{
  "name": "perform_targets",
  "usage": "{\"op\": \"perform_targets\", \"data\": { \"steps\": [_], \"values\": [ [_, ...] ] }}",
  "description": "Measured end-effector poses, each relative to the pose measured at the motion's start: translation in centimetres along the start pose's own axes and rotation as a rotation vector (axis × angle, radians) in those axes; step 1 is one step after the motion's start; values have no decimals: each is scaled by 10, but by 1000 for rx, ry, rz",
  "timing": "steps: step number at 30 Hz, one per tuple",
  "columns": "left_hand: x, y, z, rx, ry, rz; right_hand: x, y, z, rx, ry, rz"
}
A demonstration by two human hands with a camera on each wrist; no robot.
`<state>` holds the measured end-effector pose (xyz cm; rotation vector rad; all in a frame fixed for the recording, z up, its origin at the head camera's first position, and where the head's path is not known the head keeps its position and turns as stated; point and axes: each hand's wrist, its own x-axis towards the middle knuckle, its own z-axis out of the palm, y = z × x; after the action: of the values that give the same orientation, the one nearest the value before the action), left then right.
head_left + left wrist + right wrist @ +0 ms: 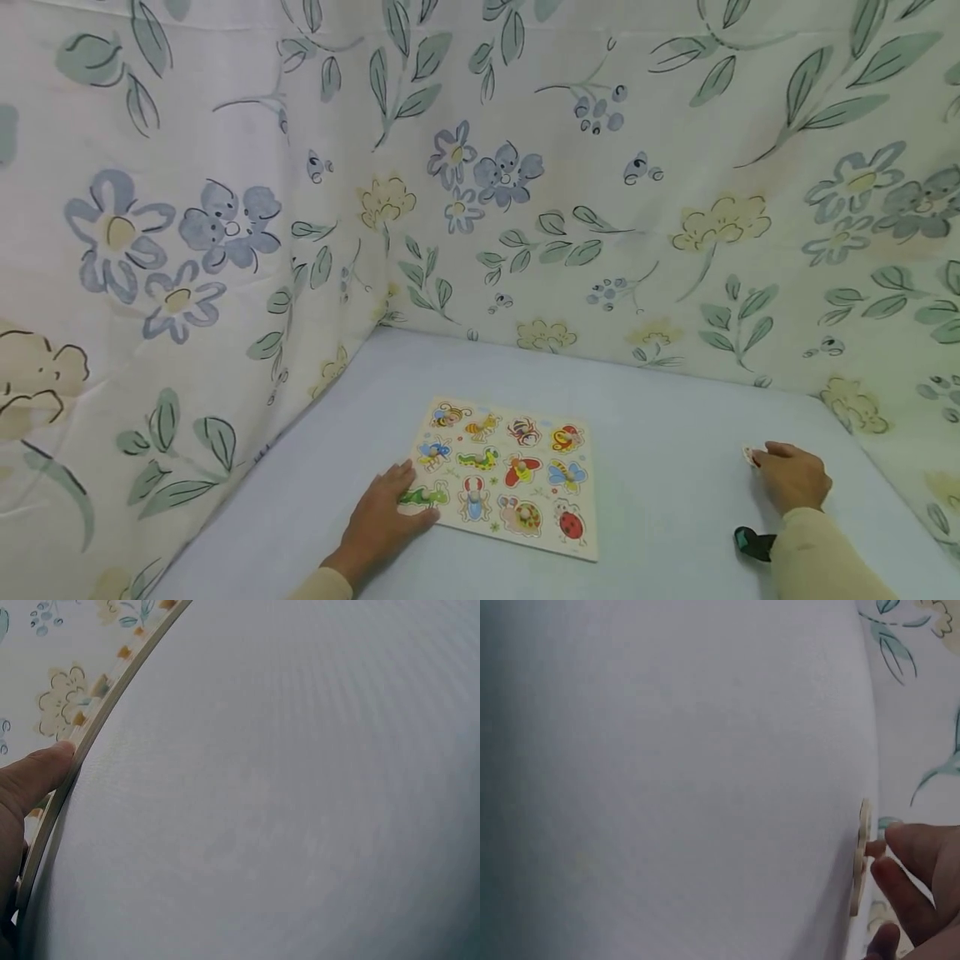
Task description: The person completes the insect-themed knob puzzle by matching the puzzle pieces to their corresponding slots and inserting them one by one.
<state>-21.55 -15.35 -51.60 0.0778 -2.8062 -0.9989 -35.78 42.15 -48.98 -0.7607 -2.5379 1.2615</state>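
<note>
A wooden knob puzzle board [501, 479] with colourful insect pictures lies flat on the table. My left hand [384, 517] rests at its near left corner, fingers along the left side and thumb by the front edge. In the left wrist view the thumb [51, 771] touches the board's edge [90, 724]. Far to the right, my right hand [793, 477] pinches a small puzzle piece by its peg knob [874, 848]. The thin wooden piece [861, 859] stands edge-on in the right wrist view, so its picture is hidden there.
The white table [660, 500] runs back to a floral curtain [570, 183] behind and at both sides. A black strap with a green patch [752, 543] sticks out at my right wrist.
</note>
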Motion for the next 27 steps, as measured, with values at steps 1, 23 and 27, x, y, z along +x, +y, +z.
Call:
{"op": "perform_targets", "data": {
  "steps": [1,23,27],
  "values": [
    [0,0,0,2,1,0,0,0,0,-7,6,-6],
    [0,2,-3,0,9,22,-6,-6,0,-75,137,-178],
    [0,-1,-1,-13,-2,-7,-20,-24,-1,-34,154,-215]
  ]
}}
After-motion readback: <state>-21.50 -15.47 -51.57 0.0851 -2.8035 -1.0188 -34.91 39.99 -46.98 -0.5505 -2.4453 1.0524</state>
